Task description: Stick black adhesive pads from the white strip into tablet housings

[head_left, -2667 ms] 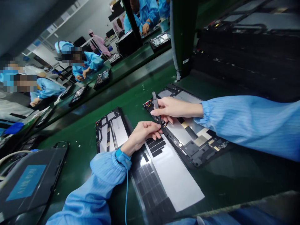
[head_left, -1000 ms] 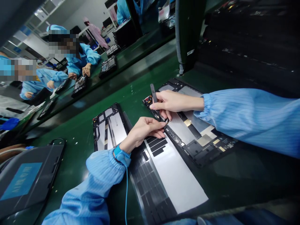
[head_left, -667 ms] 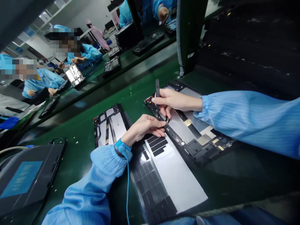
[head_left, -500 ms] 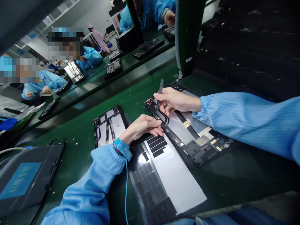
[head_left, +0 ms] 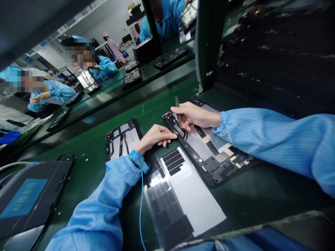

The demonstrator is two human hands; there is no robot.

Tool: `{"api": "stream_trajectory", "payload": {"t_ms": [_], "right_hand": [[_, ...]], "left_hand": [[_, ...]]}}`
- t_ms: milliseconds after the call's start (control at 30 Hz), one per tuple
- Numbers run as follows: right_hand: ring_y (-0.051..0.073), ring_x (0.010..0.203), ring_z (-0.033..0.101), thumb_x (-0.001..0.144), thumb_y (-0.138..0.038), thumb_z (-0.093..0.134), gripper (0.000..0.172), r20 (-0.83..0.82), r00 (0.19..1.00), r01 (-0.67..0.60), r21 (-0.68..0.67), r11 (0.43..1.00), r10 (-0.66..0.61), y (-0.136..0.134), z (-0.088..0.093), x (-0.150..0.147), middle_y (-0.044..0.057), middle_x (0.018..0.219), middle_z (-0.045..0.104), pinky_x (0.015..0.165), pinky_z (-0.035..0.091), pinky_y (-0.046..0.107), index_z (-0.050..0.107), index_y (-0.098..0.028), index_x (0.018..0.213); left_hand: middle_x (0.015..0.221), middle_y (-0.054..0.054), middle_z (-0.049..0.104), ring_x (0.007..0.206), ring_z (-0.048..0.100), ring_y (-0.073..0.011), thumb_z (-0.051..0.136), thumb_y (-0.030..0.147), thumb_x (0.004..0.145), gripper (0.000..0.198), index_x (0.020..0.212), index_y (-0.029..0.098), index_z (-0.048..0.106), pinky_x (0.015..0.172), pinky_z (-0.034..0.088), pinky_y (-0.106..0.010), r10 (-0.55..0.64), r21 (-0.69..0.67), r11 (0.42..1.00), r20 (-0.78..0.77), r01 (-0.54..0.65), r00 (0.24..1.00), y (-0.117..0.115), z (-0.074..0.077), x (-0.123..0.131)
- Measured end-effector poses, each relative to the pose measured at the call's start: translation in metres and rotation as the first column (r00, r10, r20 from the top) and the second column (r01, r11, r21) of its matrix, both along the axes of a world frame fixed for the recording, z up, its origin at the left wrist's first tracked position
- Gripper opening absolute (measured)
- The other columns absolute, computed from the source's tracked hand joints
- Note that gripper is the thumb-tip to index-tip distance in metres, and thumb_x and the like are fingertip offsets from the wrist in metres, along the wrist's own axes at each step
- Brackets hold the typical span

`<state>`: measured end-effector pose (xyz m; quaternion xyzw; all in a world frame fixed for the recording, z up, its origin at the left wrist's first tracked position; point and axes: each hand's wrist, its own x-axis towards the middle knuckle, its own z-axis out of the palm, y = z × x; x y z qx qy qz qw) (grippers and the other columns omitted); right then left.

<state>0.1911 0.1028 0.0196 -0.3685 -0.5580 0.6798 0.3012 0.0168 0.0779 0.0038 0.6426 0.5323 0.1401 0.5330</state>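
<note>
An opened tablet lies on the green bench, its silver battery area, black cables and circuit parts exposed. My right hand is closed on dark tweezers, held nearly upright over the tablet's upper left corner, by the curved black cables. At the tablet's left edge, my left hand has thumb and forefinger pinched together; what lies between them is too small to make out. A blue wrist strap with a cord circles the left wrist. Below that hand lies a white sheet with several black strips.
A clear film with dark patches lies beside the white sheet. Another opened tablet sits to the left. A dark case with a blue label is at far left. Dark stacked units rise at right. Co-workers in blue sit across the bench.
My left hand's fingers have drawn slightly left and up, along the tablet's edge. The tweezers have shifted a little and stand lower in my right hand. The view has moved slightly.
</note>
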Motion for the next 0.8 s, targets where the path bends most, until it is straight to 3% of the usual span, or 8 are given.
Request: {"api": "stream_trajectory", "payload": {"t_ms": [100, 167, 267, 333, 367, 533, 667, 800], "right_hand": [[0.009, 0.039, 0.048, 0.092, -0.029, 0.034, 0.031, 0.161, 0.987, -0.001, 0.108, 0.994, -0.016, 0.000, 0.013, 0.014, 0.000, 0.050, 0.049, 0.038, 0.039, 0.020, 0.041, -0.015, 0.065], [0.009, 0.046, 0.050, 0.089, -0.025, 0.041, 0.027, 0.433, 0.895, -0.037, 0.314, 0.949, -0.108, -0.001, 0.022, 0.034, 0.001, 0.055, 0.051, 0.047, 0.040, 0.020, 0.044, -0.014, 0.065], [0.016, 0.066, 0.057, 0.083, -0.029, 0.049, 0.020, 0.745, 0.504, -0.200, 0.593, 0.780, -0.438, -0.007, 0.023, 0.073, 0.006, 0.069, 0.059, 0.061, 0.040, 0.024, 0.055, -0.014, 0.071], [0.022, 0.074, 0.058, 0.084, -0.038, 0.046, 0.030, 0.794, 0.278, -0.239, 0.602, 0.762, -0.540, -0.012, 0.014, 0.094, 0.011, 0.075, 0.060, 0.064, 0.040, 0.028, 0.059, -0.012, 0.077], [0.023, 0.075, 0.058, 0.084, -0.043, 0.042, 0.037, 0.816, 0.227, -0.224, 0.575, 0.787, -0.531, -0.014, 0.008, 0.102, 0.013, 0.076, 0.061, 0.063, 0.039, 0.029, 0.060, -0.011, 0.078], [0.018, 0.066, 0.054, 0.083, -0.046, 0.044, 0.039, 0.830, 0.355, -0.103, 0.493, 0.864, -0.431, -0.021, -0.011, 0.110, 0.008, 0.067, 0.058, 0.059, 0.035, 0.026, 0.055, -0.014, 0.064], [0.010, 0.053, 0.045, 0.077, -0.043, 0.055, 0.033, 0.616, 0.647, 0.309, 0.327, 0.893, -0.449, -0.029, -0.008, 0.100, 0.003, 0.060, 0.052, 0.049, 0.028, 0.022, 0.054, -0.013, 0.064], [0.011, 0.055, 0.053, 0.081, -0.048, 0.047, 0.035, 0.450, 0.770, 0.450, 0.121, 0.885, -0.453, -0.041, -0.003, 0.088, 0.006, 0.075, 0.060, 0.046, 0.035, 0.022, 0.056, -0.016, 0.087]], "left_hand": [[0.056, 0.000, 0.056, 0.038, 0.045, -0.0038, 0.061, 0.055, 0.067, 0.044, 0.066, 0.011, 0.059, 0.035, 0.028, -0.015, -0.075, 0.043, 0.996, -0.095, 0.079, 0.993, -0.006, 0.008, 0.004], [0.054, 0.002, 0.054, 0.038, 0.045, -0.0048, 0.060, 0.059, 0.066, 0.047, 0.065, 0.012, 0.057, 0.037, 0.030, -0.017, -0.079, 0.104, 0.989, -0.211, 0.103, 0.974, -0.011, 0.012, 0.008], [0.053, 0.002, 0.054, 0.038, 0.043, -0.0051, 0.060, 0.061, 0.065, 0.049, 0.063, 0.013, 0.056, 0.040, 0.030, -0.018, -0.102, 0.129, 0.981, -0.291, 0.145, 0.951, -0.014, 0.016, 0.012], [0.053, 0.001, 0.055, 0.037, 0.042, -0.0045, 0.058, 0.062, 0.067, 0.050, 0.060, 0.013, 0.055, 0.041, 0.029, -0.019, -0.120, 0.096, 0.984, -0.250, 0.148, 0.961, -0.013, 0.016, 0.012], [0.052, 0.001, 0.055, 0.037, 0.041, -0.0042, 0.057, 0.061, 0.067, 0.050, 0.059, 0.012, 0.054, 0.041, 0.028, -0.019, -0.115, 0.083, 0.987, -0.219, 0.136, 0.969, -0.013, 0.016, 0.012], [0.044, 0.001, 0.052, 0.038, 0.045, -0.0064, 0.058, 0.060, 0.068, 0.050, 0.055, 0.013, 0.050, 0.043, 0.031, -0.020, -0.026, 0.107, 0.994, -0.098, 0.037, 0.995, -0.017, 0.006, 0.015], [0.050, 0.003, 0.051, 0.046, 0.052, -0.0080, 0.057, 0.056, 0.071, 0.043, 0.064, 0.016, 0.041, 0.048, 0.039, -0.019, 0.105, 0.150, 0.982, 0.083, -0.117, 0.991, -0.024, 0.007, 0.025], [0.060, 0.009, 0.048, 0.048, 0.049, -0.0038, 0.068, 0.041, 0.066, 0.043, 0.075, 0.020, 0.030, 0.050, 0.041, -0.016, 0.244, 0.092, 0.944, 0.452, -0.317, 0.858, -0.029, 0.022, 0.032]]}}
